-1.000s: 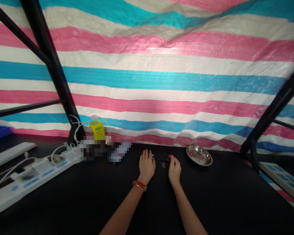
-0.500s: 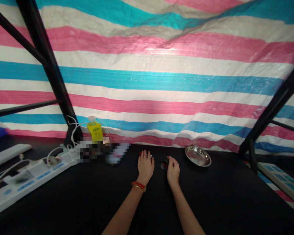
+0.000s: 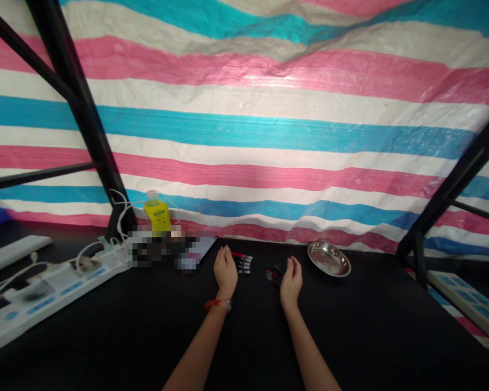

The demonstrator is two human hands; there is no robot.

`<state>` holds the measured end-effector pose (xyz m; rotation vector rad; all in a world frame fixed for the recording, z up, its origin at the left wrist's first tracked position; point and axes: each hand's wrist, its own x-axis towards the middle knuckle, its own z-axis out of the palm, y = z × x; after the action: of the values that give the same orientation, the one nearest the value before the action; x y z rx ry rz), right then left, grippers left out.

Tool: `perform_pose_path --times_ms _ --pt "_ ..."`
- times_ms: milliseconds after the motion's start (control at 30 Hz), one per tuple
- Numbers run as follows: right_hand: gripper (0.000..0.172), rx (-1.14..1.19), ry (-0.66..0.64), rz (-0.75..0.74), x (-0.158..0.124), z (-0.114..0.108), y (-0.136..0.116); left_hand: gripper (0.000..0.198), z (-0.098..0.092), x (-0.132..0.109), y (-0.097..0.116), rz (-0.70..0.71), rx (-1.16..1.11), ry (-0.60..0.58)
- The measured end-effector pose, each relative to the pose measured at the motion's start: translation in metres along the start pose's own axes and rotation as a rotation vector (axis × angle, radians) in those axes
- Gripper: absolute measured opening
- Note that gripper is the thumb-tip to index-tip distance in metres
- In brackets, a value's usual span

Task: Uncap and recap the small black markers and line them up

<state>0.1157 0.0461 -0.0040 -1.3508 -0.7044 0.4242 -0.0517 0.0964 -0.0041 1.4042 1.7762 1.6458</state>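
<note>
My left hand (image 3: pixel 225 272) rests on its edge on the black table, fingers stretched out and nothing visible in it. Just to its right lies a row of several small, slim pieces (image 3: pixel 245 265) with silvery ends. The farthest has a red body, and the hand partly covers the row's left side; their kind is too small to tell. My right hand (image 3: pixel 291 282) stands on its side, loosely curved, palm turned inward, with nothing seen in it. At its left sits a small loose group of black, red and clear bits (image 3: pixel 273 273), partly near the fingers.
A shallow steel dish (image 3: pixel 329 259) stands right of my right hand. Farther left are a phone-like slab (image 3: pixel 201 251), a bottle of yellow liquid (image 3: pixel 157 214) and a white power strip (image 3: pixel 61 298) with cables. Black frame posts (image 3: pixel 83 119) and a striped sheet (image 3: pixel 269 130) bound the table.
My left hand has moved left and turned onto its edge, uncovering the row of silver-ended pieces. My right hand has shifted slightly right, away from the small bits.
</note>
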Motion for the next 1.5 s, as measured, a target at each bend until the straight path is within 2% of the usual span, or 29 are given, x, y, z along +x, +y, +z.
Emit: perform_pose_path --times_ms 100,233,433,733,1267,1500 --pt "0.052 0.008 0.006 0.019 0.0 0.0 0.001 0.048 -0.004 0.011 -0.007 -0.103 -0.231 -0.037" --pt "0.052 0.038 0.014 0.039 0.001 0.0 0.004 0.051 -0.005 0.024 -0.018 -0.127 -0.378 -0.162" --pt "0.051 0.047 0.029 0.042 0.002 0.0 0.003 0.045 -0.003 0.034 -0.018 -0.106 -0.315 -0.212" --pt "0.048 0.05 0.029 0.043 0.001 0.0 0.001 0.049 -0.002 0.032 -0.006 -0.081 -0.239 -0.239" --pt "0.046 0.047 0.024 0.046 0.002 0.0 0.0 0.053 -0.004 0.037 -0.003 -0.025 -0.167 -0.258" --pt "0.044 0.034 0.023 0.041 0.002 -0.001 0.001 0.05 -0.004 0.034 0.001 -0.045 -0.178 -0.262"
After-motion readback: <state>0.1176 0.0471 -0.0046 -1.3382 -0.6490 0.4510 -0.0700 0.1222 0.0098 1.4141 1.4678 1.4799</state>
